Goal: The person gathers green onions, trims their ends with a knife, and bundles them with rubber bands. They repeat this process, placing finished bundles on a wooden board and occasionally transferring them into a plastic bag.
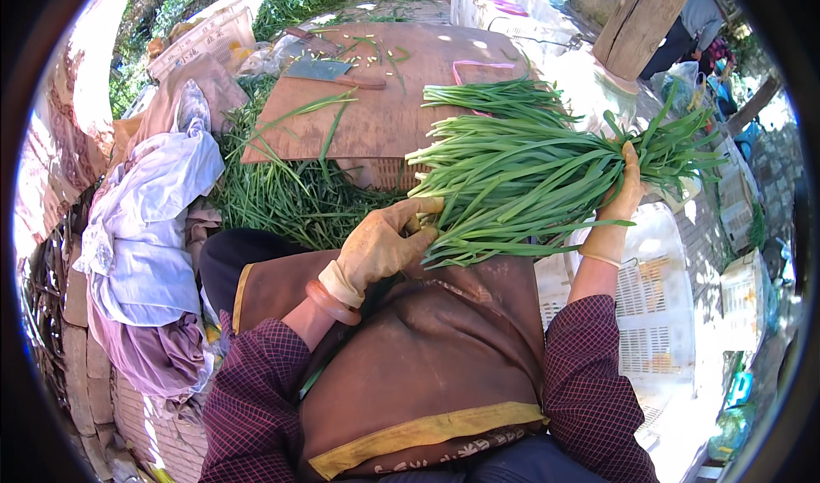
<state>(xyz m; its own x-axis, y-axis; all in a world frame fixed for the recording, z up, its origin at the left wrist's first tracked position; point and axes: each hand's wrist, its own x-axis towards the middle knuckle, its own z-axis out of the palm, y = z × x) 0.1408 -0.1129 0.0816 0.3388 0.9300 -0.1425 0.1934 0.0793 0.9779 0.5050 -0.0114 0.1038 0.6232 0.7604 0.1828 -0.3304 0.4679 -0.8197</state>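
My right hand (624,191), in a tan rubber glove, is closed around the leafy part of a large bunch of green garlic chives (519,169). The pale cut stems point left. My left hand (391,236), gloved with a bracelet at the wrist, has thumb and fingertips at the lower stem ends; whether it pinches any is unclear. A smaller bunch of chives (493,94) lies beyond on a wooden board (378,121), over a pink strip (483,65). A cleaver (317,70) with a wooden handle rests on the board among cut stem bits.
Loose green leaves (282,201) are heaped below the board. Cloths (150,227) hang at the left. White plastic crates (653,310) stand at the right, another crate (205,41) at the back left. A wooden post (647,22) rises at the back right, near another person (695,25).
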